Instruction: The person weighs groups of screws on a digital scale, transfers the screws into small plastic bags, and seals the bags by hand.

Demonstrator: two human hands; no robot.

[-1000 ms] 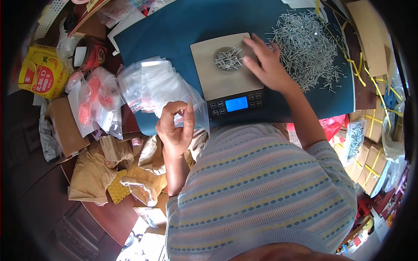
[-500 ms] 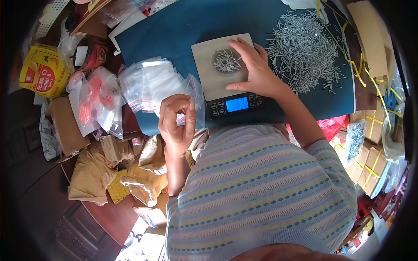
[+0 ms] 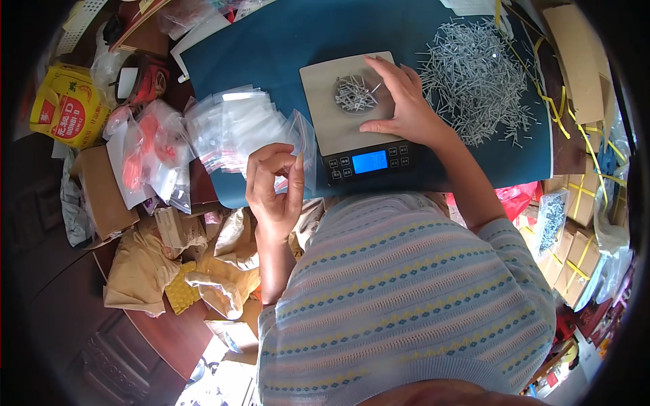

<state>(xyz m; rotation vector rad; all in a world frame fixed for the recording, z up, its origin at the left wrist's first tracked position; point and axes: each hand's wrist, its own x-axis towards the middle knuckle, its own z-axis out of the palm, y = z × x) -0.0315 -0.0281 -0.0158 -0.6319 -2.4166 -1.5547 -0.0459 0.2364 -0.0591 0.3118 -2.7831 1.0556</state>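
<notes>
A blue mat point(image 3: 250, 61) bears a big pile of screws point(image 3: 477, 81) right of the scale point(image 3: 323, 132). The right hand point(image 3: 411, 111), spread wide, curves beside a small heap point(image 3: 353, 95) on the scale; the left hand point(image 3: 274, 193) pinches a clear bag point(image 3: 308, 152).

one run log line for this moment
left hand: pinching clear bag | right hand: open over scale | scale: display lit, small fasteners on top | fastener pile: right of scale

Right hand point(image 3: 409, 111) spread beside screws point(image 3: 354, 94) on a scale point(image 3: 328, 135), left hand point(image 3: 272, 193) pinching a clear bag point(image 3: 309, 166)
</notes>
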